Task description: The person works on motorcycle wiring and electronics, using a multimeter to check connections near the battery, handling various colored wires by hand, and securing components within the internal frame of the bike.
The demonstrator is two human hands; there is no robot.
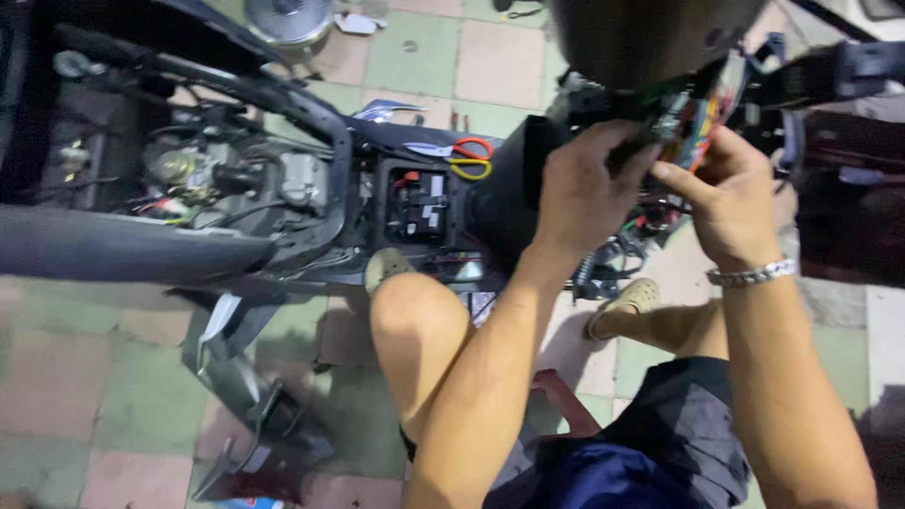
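Both hands are up at the wiring bundle (693,123) under the scooter's front end, right of the open battery bay (421,205).

Left hand (589,184): fingers curled shut around a dark part of the bundle, knuckles toward me, wrist bent up, forearm rising from my lap. Right hand (726,193): thumb and forefinger pinched together on the coloured connectors, wrist cocked in, bracelet (752,274) on it. Can't tell exactly which wire the right pinch has; my own fingers hide it.

Risks as I judge them:
- The wires are crowded. Pulling hard could unseat a neighbouring plug or strain a crimp.
- The battery bay sits open left of the bundle, terminals exposed. A loose bare end swinging that way could short.
- Scissors (468,157) lie on the edge of the bay, above it. A knock from my left elbow could drop them in.
- I'm crouched on a low stool (564,401), knee (415,311) just below the bay. The frame is blurred, so the fine detail is poor.
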